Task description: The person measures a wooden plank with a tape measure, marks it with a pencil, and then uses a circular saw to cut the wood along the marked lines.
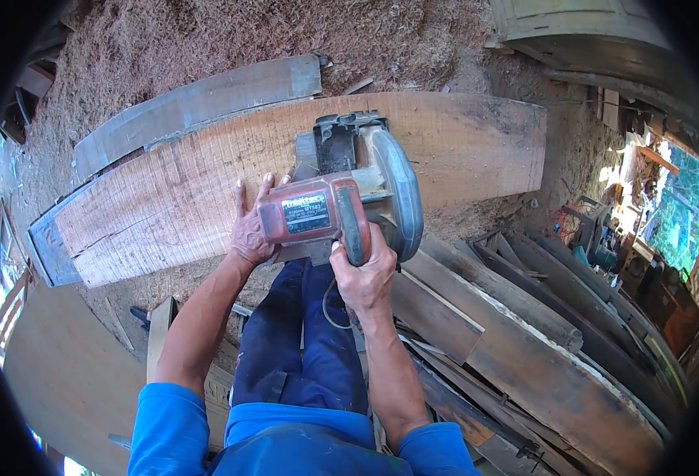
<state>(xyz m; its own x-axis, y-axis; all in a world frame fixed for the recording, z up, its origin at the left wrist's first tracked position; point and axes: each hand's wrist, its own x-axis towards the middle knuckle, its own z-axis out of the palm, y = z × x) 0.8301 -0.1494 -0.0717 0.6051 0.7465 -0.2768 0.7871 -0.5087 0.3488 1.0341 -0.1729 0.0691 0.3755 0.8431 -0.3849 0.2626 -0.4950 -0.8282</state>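
Note:
A circular saw (306, 213) with a red motor body and a worn grey blade guard rests on a long, wide wooden board (167, 194). My right hand (367, 274) is wrapped round its rear handle. At the motor's left end my left hand (253, 232) lies with its fingers stretched out on the board, partly hidden by the motor housing. The saw's base plate reaches toward the board's far edge. Its blade is hidden from view. The board has rough saw marks across its surface and curved long edges.
A narrower curved grey plank (199, 107) lies beyond the board. Wood shavings (246, 36) cover the ground there. Stacked planks (516, 349) fill the lower right, and a large flat panel (64, 373) lies at lower left. A cord (330, 313) hangs below the saw.

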